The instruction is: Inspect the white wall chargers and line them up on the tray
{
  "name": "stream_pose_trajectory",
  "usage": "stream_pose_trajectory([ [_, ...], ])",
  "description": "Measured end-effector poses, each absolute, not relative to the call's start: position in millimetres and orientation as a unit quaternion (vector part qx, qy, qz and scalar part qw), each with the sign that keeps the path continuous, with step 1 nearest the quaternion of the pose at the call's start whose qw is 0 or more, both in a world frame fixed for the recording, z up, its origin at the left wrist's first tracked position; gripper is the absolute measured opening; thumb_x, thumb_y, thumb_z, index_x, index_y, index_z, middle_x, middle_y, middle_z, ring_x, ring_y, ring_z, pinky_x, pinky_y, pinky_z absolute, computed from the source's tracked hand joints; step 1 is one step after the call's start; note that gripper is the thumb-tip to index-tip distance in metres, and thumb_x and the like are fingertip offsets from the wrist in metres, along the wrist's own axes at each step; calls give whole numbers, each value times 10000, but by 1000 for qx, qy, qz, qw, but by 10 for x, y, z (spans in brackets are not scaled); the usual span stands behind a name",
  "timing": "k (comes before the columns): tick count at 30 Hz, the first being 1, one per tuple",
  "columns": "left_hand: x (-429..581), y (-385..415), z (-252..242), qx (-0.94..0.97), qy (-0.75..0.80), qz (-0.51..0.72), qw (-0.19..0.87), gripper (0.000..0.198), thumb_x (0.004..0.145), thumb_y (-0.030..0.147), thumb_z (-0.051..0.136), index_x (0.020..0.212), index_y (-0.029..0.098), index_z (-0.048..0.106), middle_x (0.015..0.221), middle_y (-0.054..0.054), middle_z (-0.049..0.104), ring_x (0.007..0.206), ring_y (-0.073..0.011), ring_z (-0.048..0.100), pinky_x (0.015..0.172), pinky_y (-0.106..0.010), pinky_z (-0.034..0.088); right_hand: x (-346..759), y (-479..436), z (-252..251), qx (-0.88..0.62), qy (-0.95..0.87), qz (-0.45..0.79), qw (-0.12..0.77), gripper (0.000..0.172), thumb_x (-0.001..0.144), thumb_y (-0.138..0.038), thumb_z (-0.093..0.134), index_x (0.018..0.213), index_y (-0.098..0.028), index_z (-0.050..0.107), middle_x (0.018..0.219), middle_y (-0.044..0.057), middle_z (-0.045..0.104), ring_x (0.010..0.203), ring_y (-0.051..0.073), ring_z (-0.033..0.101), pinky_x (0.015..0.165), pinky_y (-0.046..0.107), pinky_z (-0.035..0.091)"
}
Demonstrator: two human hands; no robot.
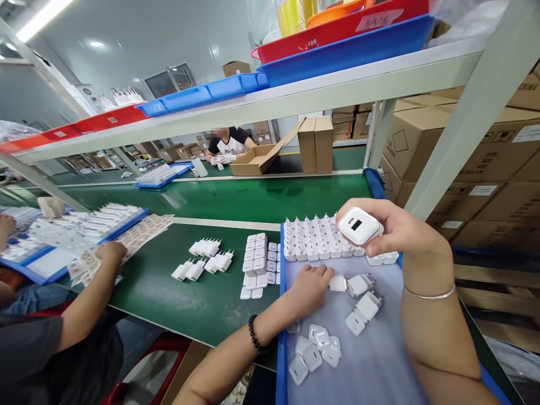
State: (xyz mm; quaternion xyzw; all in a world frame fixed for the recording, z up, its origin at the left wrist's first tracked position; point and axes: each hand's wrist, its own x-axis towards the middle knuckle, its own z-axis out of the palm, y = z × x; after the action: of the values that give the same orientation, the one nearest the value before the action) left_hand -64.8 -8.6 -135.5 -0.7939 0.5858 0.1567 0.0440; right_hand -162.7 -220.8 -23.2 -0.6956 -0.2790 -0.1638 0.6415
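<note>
Raised over the right side of the tray, my right hand [400,228] is closed around a white power adapter [353,228], whose face has a dark port and a narrow slot. My left hand [310,288] is low over the tray, fingers stretched forward and slightly bent, thumb hidden. Its fingertips are beside a small white piece [338,283], and I cannot tell whether they touch it. Just right of that lie white adapters with pins [359,286]. Several loose white adapter covers [312,357] form a small heap nearer me.
The blue-edged tray [371,365] holds rows of upright adapters [312,239] at its far end. Stacked white adapters [255,256] and pinned ones [205,247] lie on the green table [169,304]. A co-worker's hand [112,251] is at left. A shelf [320,93] crosses above; cartons [476,163] stand right.
</note>
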Motion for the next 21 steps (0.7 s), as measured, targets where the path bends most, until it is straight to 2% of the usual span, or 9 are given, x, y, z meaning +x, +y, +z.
stream_pose_trajectory([
  [3,-662,40,-1110,-784,600,150,56,488,914,29,534,1394,111,508,1390,-202,615,1282,-350,636,1082,-532,498,-1612,-2215,-246,-693,-285,-165,641,479,737,-508,924,953,-155,681,803,1,609,646,104,517,569,218,423],
  [5,-682,146,-835,-778,615,130,9,584,941,166,649,1487,154,441,1527,-213,521,1428,-384,518,1167,-577,435,-1607,-2207,-238,-694,-282,-162,643,484,729,-507,928,961,-157,688,805,3,616,651,107,523,571,217,429],
  [7,-707,221,-521,-760,623,105,-150,597,1008,289,624,1547,245,371,1570,-156,500,1470,-321,482,1213,-517,416,-1601,-2179,-222,-697,-270,-157,646,473,730,-505,927,951,-159,690,793,-1,608,653,109,522,567,214,427],
  [9,-728,226,-241,-722,609,52,-323,861,950,416,728,1626,304,206,1633,-153,418,1519,-315,424,1256,-492,376,-1586,-2119,-208,-701,-254,-149,649,454,734,-496,927,919,-161,684,783,-5,595,660,111,516,566,208,423],
  [12,-725,83,0,-658,613,36,-436,1103,832,448,858,1658,334,135,1667,-152,360,1560,-341,359,1274,-496,348,-1534,-1974,-213,-701,-238,-133,659,452,772,-535,891,883,-165,656,769,-5,588,653,113,512,560,207,424],
  [14,-696,-62,44,-620,620,69,-476,890,835,396,864,1575,301,380,1581,-139,480,1483,-334,466,1220,-477,416,-1482,-1879,-235,-693,-239,-124,668,482,820,-615,820,891,-172,642,743,-4,582,635,121,518,551,220,437],
  [16,-660,-181,45,-570,607,95,-546,580,827,348,875,1335,239,616,1435,-121,611,1349,-309,590,1128,-437,499,-1431,-1829,-262,-681,-238,-122,682,536,863,-689,734,993,-178,644,741,-4,576,621,129,520,544,236,453],
  [19,-602,-219,63,-478,549,81,-681,349,853,325,847,1116,204,652,1211,-85,713,1237,-270,667,1075,-412,536,-1394,-1863,-284,-655,-211,-142,711,576,905,-714,665,1114,-179,615,765,-11,544,610,118,480,515,230,438],
  [21,-545,-157,106,-443,514,60,-732,276,906,332,782,1091,201,625,1067,-56,721,1135,-232,703,1047,-399,549,-1406,-1921,-277,-633,-174,-164,736,448,969,-613,648,1103,-189,590,786,-14,532,621,105,448,501,207,407],
])
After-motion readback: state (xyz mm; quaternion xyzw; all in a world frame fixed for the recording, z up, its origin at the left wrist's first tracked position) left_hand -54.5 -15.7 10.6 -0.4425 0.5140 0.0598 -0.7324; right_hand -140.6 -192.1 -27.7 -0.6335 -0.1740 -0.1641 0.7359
